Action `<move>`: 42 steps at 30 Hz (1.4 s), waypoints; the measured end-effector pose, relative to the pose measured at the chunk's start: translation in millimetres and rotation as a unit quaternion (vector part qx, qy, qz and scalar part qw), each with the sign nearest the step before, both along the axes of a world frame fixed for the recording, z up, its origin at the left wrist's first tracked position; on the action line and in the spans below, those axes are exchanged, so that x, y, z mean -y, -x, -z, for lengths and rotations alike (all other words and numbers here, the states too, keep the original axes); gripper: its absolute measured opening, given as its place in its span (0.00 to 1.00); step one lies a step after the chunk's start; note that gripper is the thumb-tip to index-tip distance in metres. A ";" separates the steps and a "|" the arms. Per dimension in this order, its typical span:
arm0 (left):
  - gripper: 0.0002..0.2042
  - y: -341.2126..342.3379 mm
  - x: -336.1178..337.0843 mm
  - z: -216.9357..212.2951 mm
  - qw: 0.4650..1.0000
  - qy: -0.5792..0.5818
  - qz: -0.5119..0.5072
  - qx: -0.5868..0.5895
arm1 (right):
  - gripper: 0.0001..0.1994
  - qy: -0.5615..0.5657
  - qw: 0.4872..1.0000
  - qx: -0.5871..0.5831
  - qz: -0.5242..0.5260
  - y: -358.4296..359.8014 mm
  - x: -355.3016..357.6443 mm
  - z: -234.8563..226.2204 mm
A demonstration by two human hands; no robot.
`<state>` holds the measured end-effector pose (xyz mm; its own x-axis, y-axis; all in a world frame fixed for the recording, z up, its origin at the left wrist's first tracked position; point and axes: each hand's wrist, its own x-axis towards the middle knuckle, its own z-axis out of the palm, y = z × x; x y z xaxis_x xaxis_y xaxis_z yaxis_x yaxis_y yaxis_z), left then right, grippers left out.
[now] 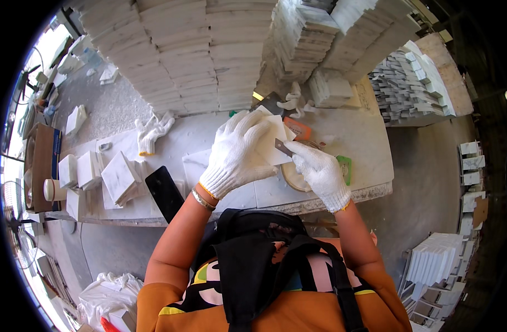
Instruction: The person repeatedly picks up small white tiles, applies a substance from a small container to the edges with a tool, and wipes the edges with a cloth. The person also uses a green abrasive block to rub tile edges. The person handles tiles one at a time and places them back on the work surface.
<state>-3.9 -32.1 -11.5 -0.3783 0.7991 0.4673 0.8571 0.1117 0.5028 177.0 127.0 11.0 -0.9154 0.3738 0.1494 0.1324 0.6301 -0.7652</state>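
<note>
My left hand, in a white knit glove, grips a white marble-look tile above the bench. Its fingers lie over the tile's far edge and hide part of it. My right hand, gloved the same way, is closed around a small flat metal blade with a hole in it. The blade points left and lies against or very near the tile's right edge; I cannot tell if they touch. Below the hands sits a round, pale shallow tub, partly hidden. An orange packet lies just beyond the tile.
Tall tile stacks wall the bench's far side. Left lie a black phone, a loose glove and several loose tiles. Another glove rests beyond my hands. A green object sits beside my right hand.
</note>
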 end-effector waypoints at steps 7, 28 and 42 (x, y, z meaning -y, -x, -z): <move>0.44 0.4 -0.1 -6.5 0.999 0.027 0.011 0.018 | 0.19 -0.037 0.999 -0.006 -0.027 8.6 -8.6 -8.8; 0.43 -2.5 -3.9 -9.0 0.999 0.018 0.017 0.030 | 0.18 0.051 0.995 -0.025 0.084 10.4 36.0 -6.1; 0.39 -7.9 -6.2 -7.2 1.000 0.011 0.004 0.028 | 0.18 0.033 0.993 -0.027 0.113 4.4 49.0 -5.8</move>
